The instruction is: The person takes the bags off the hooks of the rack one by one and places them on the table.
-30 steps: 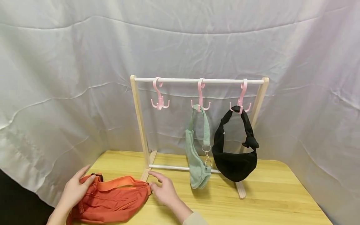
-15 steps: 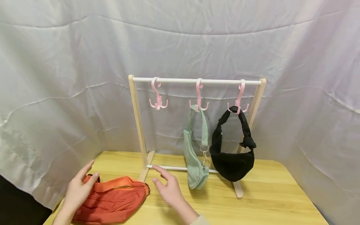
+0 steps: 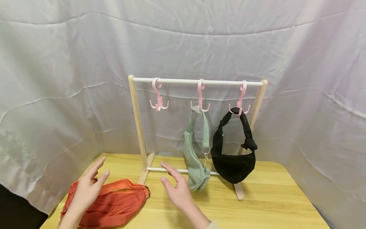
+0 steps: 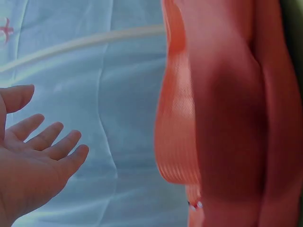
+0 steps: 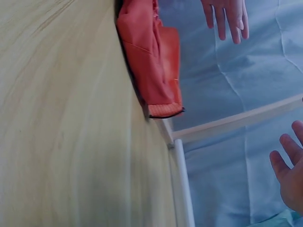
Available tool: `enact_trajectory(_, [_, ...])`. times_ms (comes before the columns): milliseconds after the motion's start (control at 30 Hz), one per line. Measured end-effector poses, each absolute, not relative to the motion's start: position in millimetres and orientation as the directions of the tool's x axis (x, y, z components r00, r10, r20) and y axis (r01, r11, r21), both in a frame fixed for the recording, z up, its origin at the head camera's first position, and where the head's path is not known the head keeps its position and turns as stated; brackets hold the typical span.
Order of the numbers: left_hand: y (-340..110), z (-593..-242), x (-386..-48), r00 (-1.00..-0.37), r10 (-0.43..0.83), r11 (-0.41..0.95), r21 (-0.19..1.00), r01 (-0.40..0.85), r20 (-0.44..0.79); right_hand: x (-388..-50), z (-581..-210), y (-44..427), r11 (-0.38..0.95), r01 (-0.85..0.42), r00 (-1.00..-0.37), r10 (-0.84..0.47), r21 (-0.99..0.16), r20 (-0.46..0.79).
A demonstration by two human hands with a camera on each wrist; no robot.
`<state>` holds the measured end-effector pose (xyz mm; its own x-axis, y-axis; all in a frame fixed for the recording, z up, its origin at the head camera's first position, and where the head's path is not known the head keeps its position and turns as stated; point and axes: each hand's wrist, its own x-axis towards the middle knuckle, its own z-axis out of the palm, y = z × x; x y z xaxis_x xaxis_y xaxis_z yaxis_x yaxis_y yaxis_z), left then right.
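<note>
A red-orange bag [image 3: 114, 206] lies on the table at the lower left, its orange strap [image 3: 117, 185] along the top. Above its left part the left hand [image 3: 85, 189] is raised with fingers extended, holding nothing; the left wrist view shows this hand [image 4: 38, 165] apart from the bag [image 4: 232, 118]. To the right of the bag, the right hand [image 3: 180, 192] hovers with spread fingers and nothing in them. The right wrist view has the bag [image 5: 147, 61] flat on the wood, apart from both the right hand [image 5: 291, 170] and the left hand [image 5: 229, 16].
A wooden rack with a white top bar [image 3: 177, 81] stands behind the hands. From its middle pink hook [image 3: 200, 98] hangs a green bag [image 3: 194, 162], from the right one a black bag [image 3: 234, 165]. The left pink hook [image 3: 158, 101] carries nothing. Grey cloth [image 3: 183, 38] surrounds the table.
The left hand has lifted off the red-orange bag and moved right and up. The right hand has drawn away from the bag's right end. The view has shifted slightly.
</note>
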<state>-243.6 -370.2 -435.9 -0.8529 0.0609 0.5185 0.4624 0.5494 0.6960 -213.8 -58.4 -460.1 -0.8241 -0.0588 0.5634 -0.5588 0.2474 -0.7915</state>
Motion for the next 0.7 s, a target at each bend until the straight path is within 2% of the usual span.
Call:
enact_trajectory(167, [-357.8,-427.6,-241.6,-0.860,0.103,0.534,0.702,0.471,0.499,-208.6,-453.3,-50.8,0.263,-0.603,-0.787,-0.041,-0.753,0.616])
enact_trajectory(467, [-332.6,-419.1,-239.2,-0.799,0.152,0.465,0.671,0.577,0.582,-200.6,-445.5,-36.3,0.287,-0.664,-0.721,-0.002,-0.690,0.693])
enact_trajectory(700, [-314.7,-414.9,-240.9,-0.789,0.172,0.444,0.669,0.597,0.590,-193.2,-443.0,-24.8,0.303,-0.704,-0.667,0.030,-0.642,0.745])
